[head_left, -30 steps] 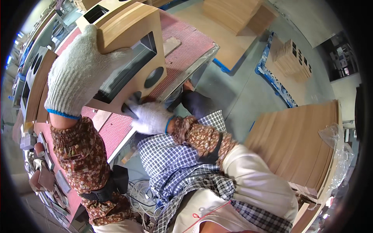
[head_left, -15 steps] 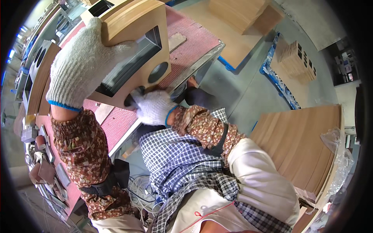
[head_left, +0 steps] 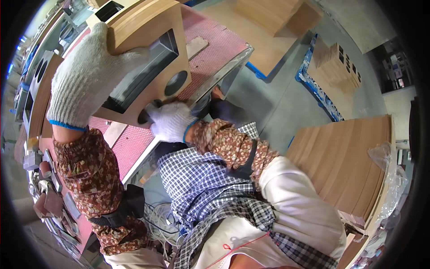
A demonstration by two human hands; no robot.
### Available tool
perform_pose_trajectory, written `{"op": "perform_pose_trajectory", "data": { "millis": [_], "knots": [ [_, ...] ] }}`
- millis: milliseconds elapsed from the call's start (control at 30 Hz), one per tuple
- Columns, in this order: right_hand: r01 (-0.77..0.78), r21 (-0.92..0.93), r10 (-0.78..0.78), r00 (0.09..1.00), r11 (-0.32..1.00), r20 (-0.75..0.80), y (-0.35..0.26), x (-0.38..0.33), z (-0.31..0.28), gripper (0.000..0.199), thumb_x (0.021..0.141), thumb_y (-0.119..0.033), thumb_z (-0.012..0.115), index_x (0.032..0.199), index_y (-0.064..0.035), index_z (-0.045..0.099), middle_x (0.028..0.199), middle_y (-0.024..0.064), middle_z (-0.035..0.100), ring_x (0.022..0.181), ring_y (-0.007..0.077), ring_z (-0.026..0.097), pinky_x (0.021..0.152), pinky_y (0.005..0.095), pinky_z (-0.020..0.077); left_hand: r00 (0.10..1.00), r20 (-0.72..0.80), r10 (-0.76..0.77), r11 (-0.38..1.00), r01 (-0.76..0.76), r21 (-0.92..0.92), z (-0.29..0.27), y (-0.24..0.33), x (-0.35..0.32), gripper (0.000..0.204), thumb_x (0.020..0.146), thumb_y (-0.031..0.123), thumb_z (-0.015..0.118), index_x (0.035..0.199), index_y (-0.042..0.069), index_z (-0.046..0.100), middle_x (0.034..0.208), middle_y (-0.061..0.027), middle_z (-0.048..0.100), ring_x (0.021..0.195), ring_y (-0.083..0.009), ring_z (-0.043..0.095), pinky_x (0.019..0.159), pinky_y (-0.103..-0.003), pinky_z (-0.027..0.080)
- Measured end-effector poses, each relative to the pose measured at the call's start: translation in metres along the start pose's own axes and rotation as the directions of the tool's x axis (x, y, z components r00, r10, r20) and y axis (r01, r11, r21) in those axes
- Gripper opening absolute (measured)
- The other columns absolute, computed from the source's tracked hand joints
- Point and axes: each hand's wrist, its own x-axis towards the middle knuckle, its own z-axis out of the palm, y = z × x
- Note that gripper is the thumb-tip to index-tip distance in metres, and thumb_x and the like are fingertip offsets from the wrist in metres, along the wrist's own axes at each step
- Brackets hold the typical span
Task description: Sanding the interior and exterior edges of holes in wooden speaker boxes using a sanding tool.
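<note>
At the far left, along the bench's left edge, we see small tools and blocks lying in a clutter, and above them 1 flat wooden panel with round holes. Our left hand, in a white knit glove, is wrapped over the upper left edge of the box, fingers curled together and clamped on the wood. The box is a hollow wooden cabinet with 1 rectangular opening and 2 round holes in its face; it stands tilted on the red mat of the bench, near the front edge, its lower corner resting on the mat. Our right hand, gloved too, is pressed to the lower corner of the box at the smaller hole, fingers bent on the rim; we cannot tell how tight that grip is. We judge the box stiff and fairly light for its bulk, being hollow, but awkward and prone to swing if held by 1 edge. The veneer looks smooth, so the knit gloves may slip on a flat face; the edges and the rims of the openings give the surest hold, 1 hand high and 1 low. The corners could dent if knocked on the metal rim of the bench. Further right, on the floor, sits a stack of panels on a blue pallet, and at the right edge a tall pile of boards.
</note>
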Motion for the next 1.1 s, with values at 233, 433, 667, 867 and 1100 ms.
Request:
{"op": "perform_pose_trajectory", "data": {
  "millis": [233, 433, 667, 867, 1100],
  "knots": [
    [-0.435, 0.165, 0.345, 0.853, 0.885, 0.392, -0.011, 0.005, -0.027, 0.046, 0.086, -0.023, 0.062, 0.128, -0.0037, 0.057, 0.08, 0.0211, 0.073, 0.065, 0.0314, 0.073, 0.054, 0.0463, 0.0532, 0.998, 0.057, -0.036, 0.999, 0.035, 0.02, -0.003, 0.015, 0.005, 0.055, 0.085, 0.043, 0.078, 0.114, -0.001, 0.064, 0.1, -0.0238, 0.072, 0.092, -0.0349, 0.074, 0.078, -0.042, 0.056],
    [-0.12, 0.733, 0.082, 0.993, 0.67, 0.088, 0.015, 0.006, 0.004, 0.029, 0.088, -0.019, 0.06, 0.113, -0.0039, 0.061, 0.075, 0.0173, 0.066, 0.062, 0.0332, 0.067, 0.059, 0.046, 0.055, 0.997, -0.059, 0.044, 0.999, -0.043, 0.009, 0.001, 0.017, 0.005, 0.068, 0.08, 0.055, 0.078, 0.108, -0.006, 0.066, 0.089, -0.0201, 0.071, 0.081, -0.03, 0.074, 0.07, -0.041, 0.059],
    [-0.383, -0.013, 0.347, 0.823, 0.924, 0.45, -0.035, 0.03, -0.054, 0.03, 0.089, -0.027, 0.061, 0.109, -0.0052, 0.065, 0.088, 0.0184, 0.074, 0.081, 0.0328, 0.074, 0.071, 0.051, 0.0576, 0.988, -0.059, 0.144, 0.982, -0.135, 0.133, -0.016, -0.029, -0.01, 0.053, 0.083, 0.043, 0.08, 0.109, -0.002, 0.065, 0.089, -0.0231, 0.072, 0.089, -0.0352, 0.074, 0.077, -0.042, 0.054],
    [-0.642, 0.652, 0.111, 0.673, -0.405, 0.731, -0.006, 0.012, -0.036, 0.023, 0.093, -0.023, 0.056, 0.077, -0.0067, 0.055, 0.06, 0.004, 0.054, 0.037, 0.0116, 0.04, 0.033, 0.028, 0.0298, 0.967, -0.076, 0.244, 0.954, -0.253, -0.16, -0.003, 0.012, 0.007, 0.063, 0.078, 0.051, 0.081, 0.103, -0.006, 0.072, 0.089, -0.0234, 0.073, 0.081, -0.0338, 0.075, 0.073, -0.041, 0.059],
    [-0.289, -0.014, 0.275, 0.895, 0.957, 0.352, -0.01, 0.018, -0.058, 0.029, 0.085, -0.026, 0.066, 0.102, -0.003, 0.064, 0.078, 0.0182, 0.072, 0.076, 0.0344, 0.075, 0.066, 0.0517, 0.0591, 0.99, -0.118, 0.076, 0.997, -0.073, 0.028, -0.028, 0.048, -0.022, 0.065, 0.078, 0.052, 0.081, 0.105, -0.007, 0.072, 0.092, -0.0238, 0.074, 0.081, -0.0342, 0.075, 0.074, -0.041, 0.06]
  ]
}}
